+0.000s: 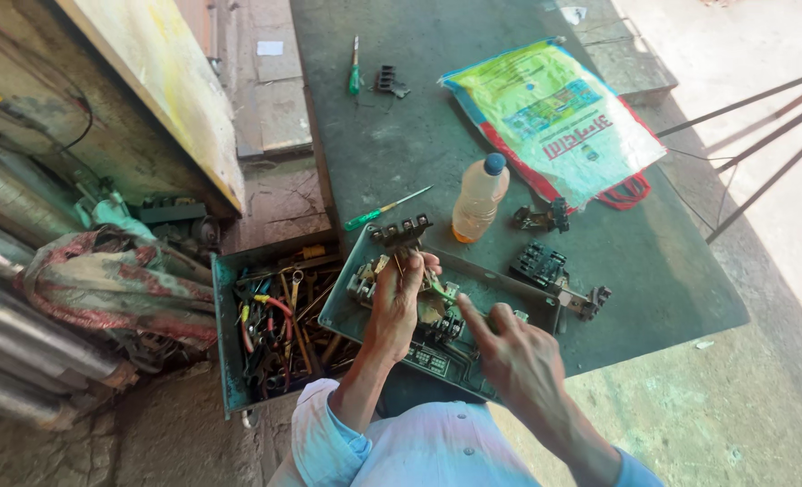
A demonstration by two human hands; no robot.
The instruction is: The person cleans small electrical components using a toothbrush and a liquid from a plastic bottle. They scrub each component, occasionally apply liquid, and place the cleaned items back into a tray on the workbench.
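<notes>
1. Near the middle of the scene, a green metal switch box [495, 290] lies open on the near left edge of the dark tabletop [401, 144], overhanging it toward the person.
2. Left hand [397, 302] reaches into the box, fingers curled together on a small part among the contacts; what exactly it pinches is too small to tell.
3. Right hand [518, 356] is just beside it on the right, forefinger stretched toward the same spot, the other fingers loosely bent. Whether it grips anything cannot be told.
4. At the far edge of the box stands a black terminal block [403, 231].
5. Just beyond, a green-handled screwdriver [384, 210] lies on the tabletop, with a plastic bottle [479, 198] of yellowish liquid, blue-capped, lying to its right.
6. Right of the box are black switch parts [545, 267].
7. Farther off rests a printed woven sack [559, 122]; at the far left lie a second screwdriver [354, 68] and a small black part [389, 82].
8. Left of the box, below the tabletop, an open toolbox [224, 334] holds tangled tools.
</notes>
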